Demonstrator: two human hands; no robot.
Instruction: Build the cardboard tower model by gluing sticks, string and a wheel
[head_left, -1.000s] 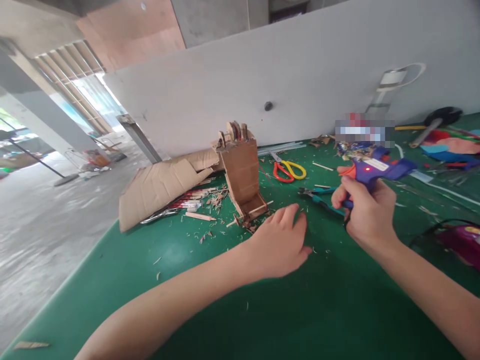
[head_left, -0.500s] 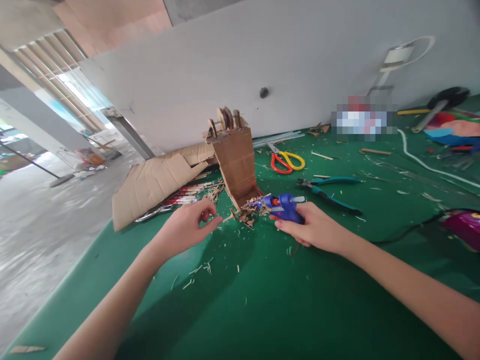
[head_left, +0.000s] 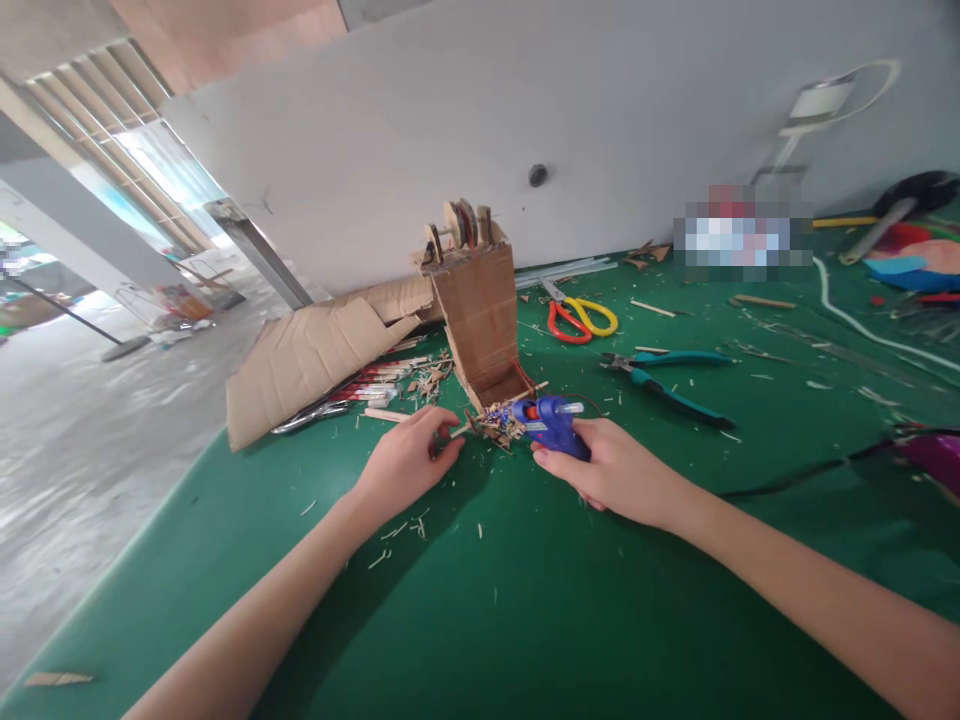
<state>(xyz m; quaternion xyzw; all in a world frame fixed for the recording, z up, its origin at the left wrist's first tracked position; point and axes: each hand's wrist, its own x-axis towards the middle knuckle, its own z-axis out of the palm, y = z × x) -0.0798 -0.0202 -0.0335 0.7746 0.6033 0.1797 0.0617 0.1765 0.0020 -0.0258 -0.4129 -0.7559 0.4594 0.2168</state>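
My right hand [head_left: 607, 462] grips a blue hot glue gun [head_left: 553, 428] with a clear glue stick poking out of its back. The gun's nozzle points left at a heap of wood and cardboard scraps [head_left: 501, 425], and its tip is hard to make out among them. My left hand [head_left: 409, 455] is curled, thumb and fingers closed at the end of a short thin wooden stick [head_left: 462, 430]. That stick leads to the scraps at the foot of an upright cardboard structure [head_left: 480, 315]. Round cardboard discs [head_left: 463, 225] on an axle top the structure.
Red-and-yellow scissors [head_left: 581, 318] and teal-handled cutting pliers [head_left: 667, 385] lie to the right on the green tabletop [head_left: 525, 620]. Flat cardboard [head_left: 315, 360] and several sticks lie left. A grey wall [head_left: 637, 110] stands behind. At far right sits a purple object [head_left: 934, 458] with a black cord.
My left hand has moved right and closed in on the end of the wooden stick. The glue gun has shifted slightly left and down. The view has turned a little.
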